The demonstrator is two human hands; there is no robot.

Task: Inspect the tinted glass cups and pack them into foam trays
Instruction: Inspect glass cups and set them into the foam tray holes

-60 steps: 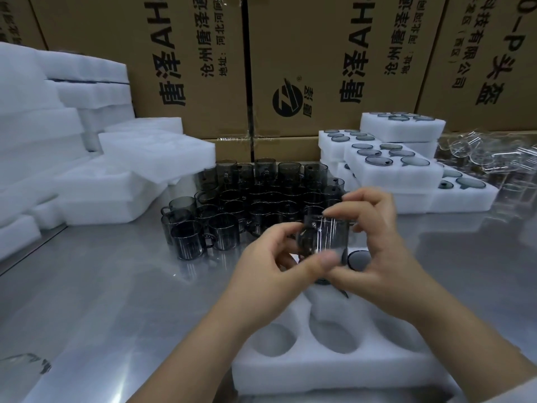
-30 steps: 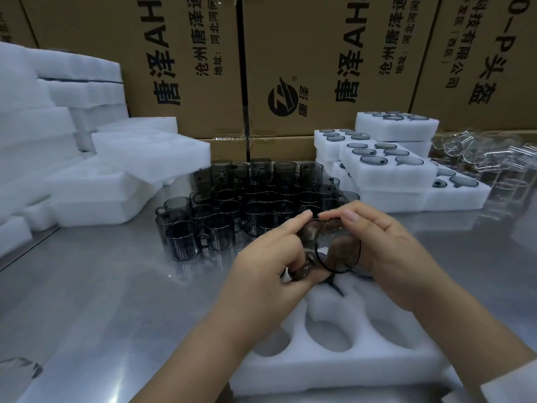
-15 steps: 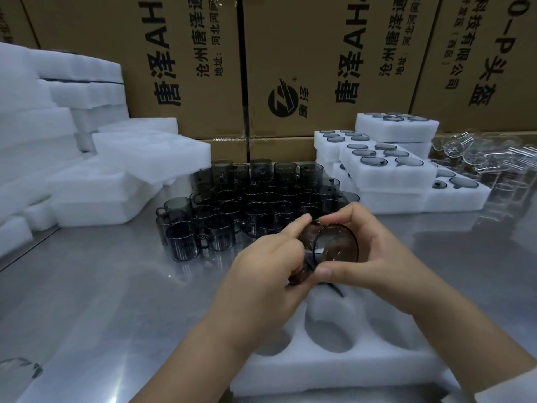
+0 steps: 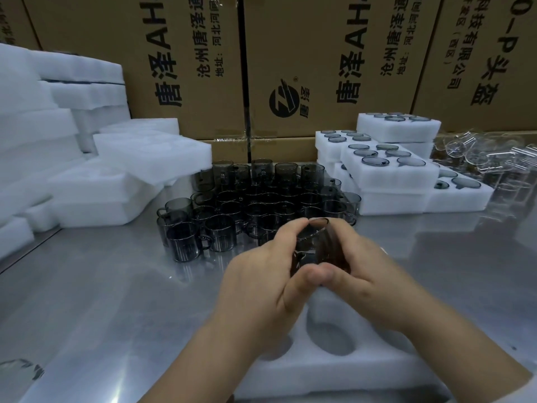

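**Tinted cup in both hands, above the near tray**

Surroundings first. Directly behind the hands, a dense cluster of loose cups (image 4: 261,196) on the steel table (image 4: 101,301): smoky grey glass, straight-walled, small loop handles, upright, packed close together. Left of the cluster, stacks of empty foam blocks (image 4: 101,181), white, matte and soft-edged, some overhanging the ones below. Right of it, filled trays (image 4: 389,175) stacked in steps, dark round rims sunk in white foam. Far right, a heap of clear glasses (image 4: 488,158), blurred. Along the back, brown cardboard boxes (image 4: 319,68) with black print, walling off the table.

Hands. Left hand (image 4: 261,274) and right hand (image 4: 357,271) both curled round one tinted cup (image 4: 315,245), thumbs meeting under it on the camera side, fingertips up near the rim. Held in the air, rim uppermost, over the far end of the foam tray (image 4: 334,370) and just in front of the loose cups. Most of the glass hidden by fingers; only the rim and a dark strip of wall visible. Handle hard to make out.

Tray: white foam, rounded pockets with shadowed floors; far end covered by hands and wrists. Table: brushed metal, glossy, pale reflections.
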